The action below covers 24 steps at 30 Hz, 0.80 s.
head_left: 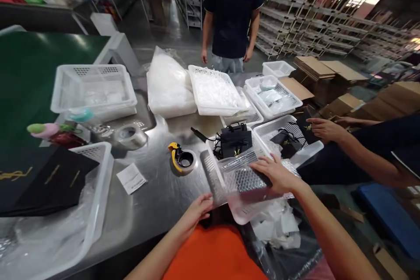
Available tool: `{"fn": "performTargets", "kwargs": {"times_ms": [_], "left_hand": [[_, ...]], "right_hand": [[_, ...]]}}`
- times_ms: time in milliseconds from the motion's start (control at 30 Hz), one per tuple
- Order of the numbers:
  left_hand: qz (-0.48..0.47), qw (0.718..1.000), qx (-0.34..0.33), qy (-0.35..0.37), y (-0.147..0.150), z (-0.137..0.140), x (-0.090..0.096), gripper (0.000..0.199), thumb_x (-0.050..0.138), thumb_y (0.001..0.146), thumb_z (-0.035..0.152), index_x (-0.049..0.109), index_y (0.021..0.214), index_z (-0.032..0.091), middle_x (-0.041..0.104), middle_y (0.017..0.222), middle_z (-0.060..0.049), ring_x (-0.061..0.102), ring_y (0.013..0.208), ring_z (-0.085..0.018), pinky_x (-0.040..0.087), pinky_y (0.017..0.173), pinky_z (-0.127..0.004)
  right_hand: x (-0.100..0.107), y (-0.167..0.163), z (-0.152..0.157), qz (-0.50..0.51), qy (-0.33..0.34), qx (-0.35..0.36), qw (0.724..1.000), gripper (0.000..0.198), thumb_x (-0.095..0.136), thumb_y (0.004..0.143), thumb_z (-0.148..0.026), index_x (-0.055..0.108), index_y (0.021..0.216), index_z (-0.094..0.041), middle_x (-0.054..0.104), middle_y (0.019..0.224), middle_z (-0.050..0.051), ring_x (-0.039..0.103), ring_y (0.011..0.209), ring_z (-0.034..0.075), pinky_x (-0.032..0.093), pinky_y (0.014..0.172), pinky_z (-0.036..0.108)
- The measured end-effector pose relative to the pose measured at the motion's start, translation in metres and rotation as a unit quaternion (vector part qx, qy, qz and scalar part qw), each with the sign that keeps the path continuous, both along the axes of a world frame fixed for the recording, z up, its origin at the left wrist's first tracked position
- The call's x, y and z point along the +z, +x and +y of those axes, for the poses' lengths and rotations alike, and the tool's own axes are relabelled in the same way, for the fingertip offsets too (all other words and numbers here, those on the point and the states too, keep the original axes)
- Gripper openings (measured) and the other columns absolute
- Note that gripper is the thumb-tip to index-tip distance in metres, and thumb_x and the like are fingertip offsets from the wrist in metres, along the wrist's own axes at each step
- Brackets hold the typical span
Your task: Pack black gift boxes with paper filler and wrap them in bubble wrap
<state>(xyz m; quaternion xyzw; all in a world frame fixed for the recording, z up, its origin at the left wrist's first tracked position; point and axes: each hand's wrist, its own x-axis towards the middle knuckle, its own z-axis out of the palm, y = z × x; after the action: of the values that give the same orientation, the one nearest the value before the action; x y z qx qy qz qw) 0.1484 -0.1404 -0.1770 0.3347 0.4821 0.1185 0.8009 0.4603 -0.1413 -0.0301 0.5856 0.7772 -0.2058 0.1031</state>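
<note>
My right hand (277, 174) grips a dark flat box in clear bubble wrap (244, 179), its fingers across the top. The wrapped box lies over the near part of a white basket (238, 214). In that basket's far part stand small black paper bags (234, 140) with cord handles. My left hand (198, 210) is beside the basket's near left corner at the table edge, fingers loosely bent and apart, with nothing seen in it. Left of the basket lies a yellow-and-black tape dispenser (183, 159) with a roll in it.
Black bags (49, 179) lie across a white basket (101, 201) at left, near a printed card (131, 178) and a tape roll (130, 134). A tray of white shreds (218, 89) stands farther back. A co-worker's hands (324, 130) are at right; another person (231, 13) stands opposite.
</note>
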Motion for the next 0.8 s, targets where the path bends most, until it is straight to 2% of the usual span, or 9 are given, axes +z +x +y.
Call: {"fn": "performTargets", "kwargs": {"times_ms": [67, 167, 300, 400, 467, 533, 600, 700, 800], "left_hand": [[0.016, 1.0, -0.02, 0.008, 0.006, -0.004, 0.0, 0.079, 0.075, 0.058, 0.065, 0.056, 0.119, 0.018, 0.062, 0.12, -0.011, 0.058, 0.111, -0.025, 0.043, 0.084, -0.031], [0.025, 1.0, -0.006, -0.001, 0.01, -0.01, -0.005, 0.068, 0.075, 0.06, 0.059, 0.06, 0.112, 0.019, 0.065, 0.113, -0.008, 0.06, 0.102, -0.022, 0.044, 0.082, -0.029], [0.066, 0.997, 0.016, 0.031, 0.008, -0.009, -0.017, 0.055, 0.07, 0.066, 0.053, 0.061, 0.107, 0.018, 0.069, 0.105, -0.007, 0.062, 0.095, -0.021, 0.046, 0.08, -0.03], [0.1, 0.98, 0.025, 0.171, 0.014, 0.011, -0.014, 0.042, 0.062, 0.073, 0.047, 0.064, 0.103, 0.017, 0.07, 0.103, -0.009, 0.063, 0.096, -0.024, 0.049, 0.085, -0.036], [0.122, 0.942, 0.019, 0.312, 0.028, 0.034, -0.004, 0.037, 0.055, 0.08, 0.042, 0.065, 0.105, 0.017, 0.069, 0.109, -0.011, 0.063, 0.1, -0.025, 0.049, 0.092, -0.04], [0.155, 0.883, -0.043, 0.441, 0.053, 0.061, 0.01, 0.04, 0.049, 0.085, 0.039, 0.062, 0.115, 0.015, 0.064, 0.12, -0.014, 0.061, 0.11, -0.026, 0.047, 0.1, -0.042], [0.186, 0.83, -0.149, 0.504, 0.087, 0.086, 0.018, 0.048, 0.049, 0.089, 0.04, 0.056, 0.128, 0.013, 0.056, 0.134, -0.017, 0.054, 0.124, -0.026, 0.041, 0.109, -0.04], [0.208, 0.807, -0.256, 0.49, 0.142, 0.118, 0.012, 0.059, 0.057, 0.086, 0.044, 0.053, 0.134, 0.011, 0.054, 0.14, -0.019, 0.051, 0.131, -0.03, 0.039, 0.11, -0.039], [0.223, 0.799, -0.342, 0.442, 0.183, 0.136, -0.009, 0.061, 0.069, 0.076, 0.048, 0.061, 0.122, 0.009, 0.067, 0.123, -0.018, 0.064, 0.113, -0.033, 0.05, 0.095, -0.038]], "right_hand": [[-0.019, 0.003, 0.017, -0.042, -0.068, 0.018, 0.997, 0.094, 0.069, 0.056, -0.011, 0.045, 0.146, -0.026, 0.053, 0.142, 0.013, 0.035, 0.138, 0.041, 0.01, 0.115, 0.07], [-0.045, 0.002, 0.045, -0.089, -0.107, -0.011, 0.99, 0.092, 0.065, 0.061, -0.005, 0.043, 0.148, -0.028, 0.044, 0.149, 0.015, 0.035, 0.14, 0.04, 0.02, 0.114, 0.067], [-0.059, 0.004, 0.066, -0.125, -0.161, -0.031, 0.979, 0.101, 0.083, 0.053, -0.015, 0.045, 0.146, -0.025, 0.025, 0.16, 0.018, 0.024, 0.146, 0.043, 0.026, 0.112, 0.068], [-0.066, 0.008, 0.06, -0.116, -0.173, -0.011, 0.978, 0.099, 0.087, 0.051, -0.025, 0.049, 0.143, -0.02, 0.031, 0.158, 0.018, 0.027, 0.144, 0.043, 0.027, 0.112, 0.067], [-0.072, 0.01, 0.046, -0.106, -0.15, -0.005, 0.983, 0.101, 0.087, 0.052, -0.026, 0.047, 0.145, -0.02, 0.031, 0.159, 0.018, 0.03, 0.143, 0.043, 0.027, 0.114, 0.065], [-0.079, 0.01, 0.026, -0.099, -0.108, -0.004, 0.989, 0.107, 0.085, 0.054, -0.023, 0.039, 0.15, -0.021, 0.031, 0.159, 0.018, 0.032, 0.143, 0.043, 0.025, 0.115, 0.064], [-0.085, 0.01, 0.006, -0.094, -0.059, -0.014, 0.994, 0.11, 0.083, 0.056, -0.019, 0.031, 0.154, -0.021, 0.032, 0.158, 0.018, 0.029, 0.144, 0.042, 0.021, 0.116, 0.064], [-0.093, 0.008, -0.019, -0.075, 0.005, -0.042, 0.996, 0.105, 0.08, 0.06, -0.019, 0.031, 0.153, -0.021, 0.031, 0.159, 0.018, 0.023, 0.147, 0.042, 0.019, 0.117, 0.065], [-0.103, 0.007, -0.04, -0.076, 0.065, -0.083, 0.992, 0.088, 0.076, 0.071, -0.021, 0.038, 0.15, -0.024, 0.03, 0.16, 0.016, 0.022, 0.147, 0.044, 0.015, 0.112, 0.074]]}}
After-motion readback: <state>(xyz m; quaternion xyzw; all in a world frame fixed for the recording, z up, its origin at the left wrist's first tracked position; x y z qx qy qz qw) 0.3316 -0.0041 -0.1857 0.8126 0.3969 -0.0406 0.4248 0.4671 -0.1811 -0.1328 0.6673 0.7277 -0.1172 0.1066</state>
